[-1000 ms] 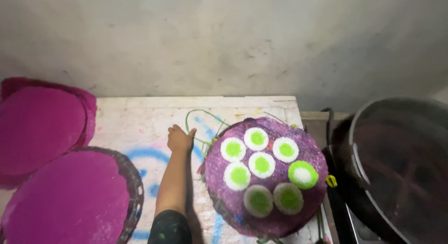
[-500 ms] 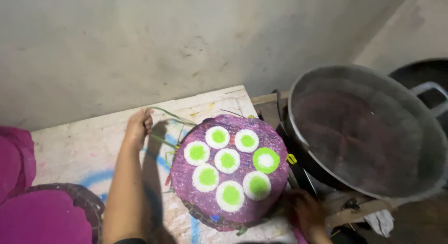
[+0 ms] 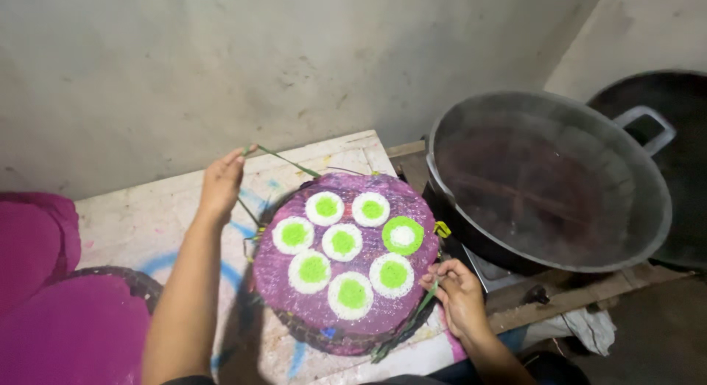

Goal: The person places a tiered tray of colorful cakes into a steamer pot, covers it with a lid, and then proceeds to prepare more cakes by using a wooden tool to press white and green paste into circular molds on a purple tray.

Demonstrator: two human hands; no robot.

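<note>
A round woven tray (image 3: pixel 294 311), lined with purple cloth, is sitting on the tabletop (image 3: pixel 147 215) between the two hands, and it is carrying seven small round cakes (image 3: pixel 343 242). Six of them are showing white rims with green centres; the seventh, on the side toward the right hand, is reversed, green with a white centre.

The left hand (image 3: pixel 219 184) is raised just beyond the tray's far left edge, and its grip is pinched shut on a thin green strip (image 3: pixel 283 160) that is running from the fingertips toward the tray's far rim. The right hand (image 3: pixel 458 293) is resting at the tray's near right edge, its fingers curled in a closed grip around another green strip (image 3: pixel 412 319) that is trailing down along the rim toward the person. A small yellow tie (image 3: pixel 441 229) is showing on the rim just beyond this grip.

Past the right grip, a large dark metal pot (image 3: pixel 552 186) is standing beside the tabletop on a low stand, with a looped handle at its far side and a second dark vessel (image 3: pixel 677 120) partly behind it. Well to the outside of the left forearm, another woven tray (image 3: pixel 136 282) covered in magenta cloth is lying on the tabletop, with more magenta cloth (image 3: pixel 33 245) beyond it. A plain grey wall (image 3: pixel 294 61) is rising behind everything.
</note>
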